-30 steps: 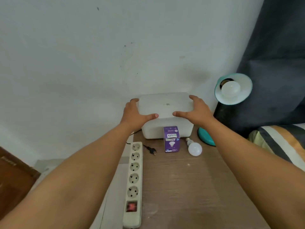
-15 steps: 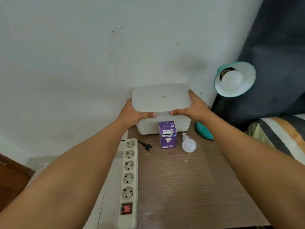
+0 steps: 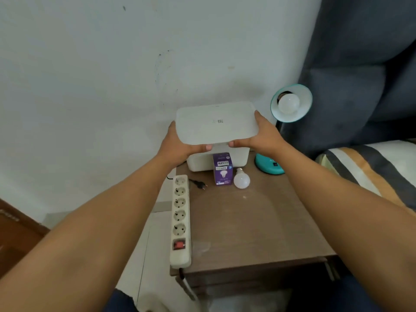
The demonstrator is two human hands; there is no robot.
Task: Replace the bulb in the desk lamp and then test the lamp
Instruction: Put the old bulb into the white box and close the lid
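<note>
A teal desk lamp stands at the table's back right, its shade (image 3: 301,113) facing me with a white bulb (image 3: 288,104) screwed in and its round base (image 3: 267,166) on the table. A loose white bulb (image 3: 241,179) lies beside a purple bulb carton (image 3: 222,168). The lamp's black plug (image 3: 200,183) lies unplugged near the white power strip (image 3: 180,218). My left hand (image 3: 180,145) and my right hand (image 3: 262,135) grip the two ends of a white box lid (image 3: 216,126), held above the white box (image 3: 238,157).
The brown wooden table (image 3: 252,224) stands against a white wall. A dark blue padded headboard (image 3: 364,64) and striped bedding (image 3: 369,167) are on the right. Pale floor tiles (image 3: 144,255) show on the left, with brown wood (image 3: 15,239) beyond them.
Both hands have lifted the white lid up off the box and tilted its top toward me. The box, bulbs, carton and lamp have stayed where they were.
</note>
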